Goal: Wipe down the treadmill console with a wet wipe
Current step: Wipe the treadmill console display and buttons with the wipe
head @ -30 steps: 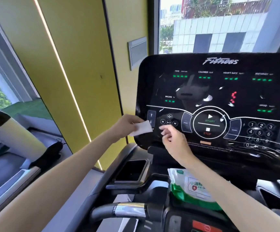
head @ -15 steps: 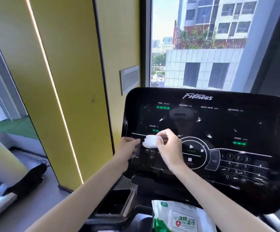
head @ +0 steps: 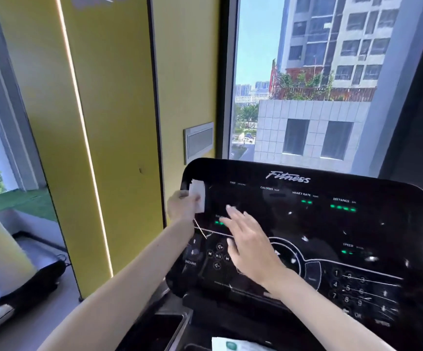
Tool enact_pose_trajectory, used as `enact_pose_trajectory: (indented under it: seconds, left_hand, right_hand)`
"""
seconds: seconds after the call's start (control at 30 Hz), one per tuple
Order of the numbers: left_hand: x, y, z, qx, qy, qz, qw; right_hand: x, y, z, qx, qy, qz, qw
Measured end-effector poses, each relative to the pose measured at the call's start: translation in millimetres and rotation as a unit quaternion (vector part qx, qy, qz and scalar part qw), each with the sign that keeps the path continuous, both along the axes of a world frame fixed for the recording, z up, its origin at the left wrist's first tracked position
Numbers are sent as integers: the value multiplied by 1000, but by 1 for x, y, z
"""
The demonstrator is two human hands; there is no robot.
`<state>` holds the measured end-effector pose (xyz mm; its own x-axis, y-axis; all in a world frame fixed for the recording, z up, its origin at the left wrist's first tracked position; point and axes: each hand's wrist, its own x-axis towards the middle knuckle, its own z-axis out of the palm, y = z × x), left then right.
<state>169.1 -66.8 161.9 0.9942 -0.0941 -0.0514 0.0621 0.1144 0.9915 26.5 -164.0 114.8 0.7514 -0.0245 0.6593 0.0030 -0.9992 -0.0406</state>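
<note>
— Going by the head view, where's the wet wipe (head: 197, 196)?

— Up at the top left corner of the treadmill console (head: 332, 236), a small white folded piece in front of the black glass. The left hand (head: 183, 205) has it, fingers clamped on its lower part. I can't tell if it's pressed to the glass.

— And the right hand (head: 249, 245)?

— Out over the console's left half, just right of the wipe and apart from it. Its fingers (head: 233, 211) are straight and a little spread, holding nothing. Whether the palm touches the glass I can't tell either.

— What's around it?

— The round start dial (head: 290, 252) to its right, the small media buttons (head: 218, 255) to its left, and the number keypad (head: 349, 287) further right. Green readouts glow near the top, under the word Fitness.

— Anything else about?

— A green and white wipe pack (head: 233, 345) peeks in at the bottom edge, below the console. A yellow wall panel (head: 114, 122) with a lit strip stands to the left, and a window (head: 306, 72) behind shows tall buildings
</note>
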Motion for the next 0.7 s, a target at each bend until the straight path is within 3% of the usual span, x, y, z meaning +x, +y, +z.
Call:
enact_pose_trajectory:
  seconds: [0.07,0.13,0.23,0.3,0.33,0.37,0.47,0.5,0.6,0.63,0.7]
  left_hand:
    - [13,0,12,99,-159,93,978]
    - [16,-8,11,205,-270,122,933]
    - [5,-28,-15,319,-427,43,845]
    - [1,-30,-29,344,-535,-19,772]
    - [2,-26,-26,343,-552,-30,759]
    - [8,-25,-21,338,-543,-17,768]
    - [19,-20,-9,311,-429,86,844]
    - [14,-24,-10,309,-440,82,839]
    - [1,-30,-28,330,-558,-42,761]
    - [4,-28,-28,322,-550,-47,769]
    - [19,-27,-21,278,-437,53,854]
  right_hand:
    - [4,-9,6,-18,-7,-71,997]
    - [7,-11,13,-11,-13,-126,992]
    - [5,-17,9,-36,12,-170,985]
    - [0,-25,2,-70,42,-172,982]
    - [-2,-28,0,-95,56,-170,979]
    - [-3,-32,-2,-125,76,-174,974]
    - [-2,-34,-5,-185,113,-205,954]
    - [-1,-33,-4,-184,111,-211,954]
    - [-1,-31,-5,-203,123,-215,947]
    - [-1,-33,-5,-215,127,-214,944]
    - [-2,-38,-7,-214,110,-204,949]
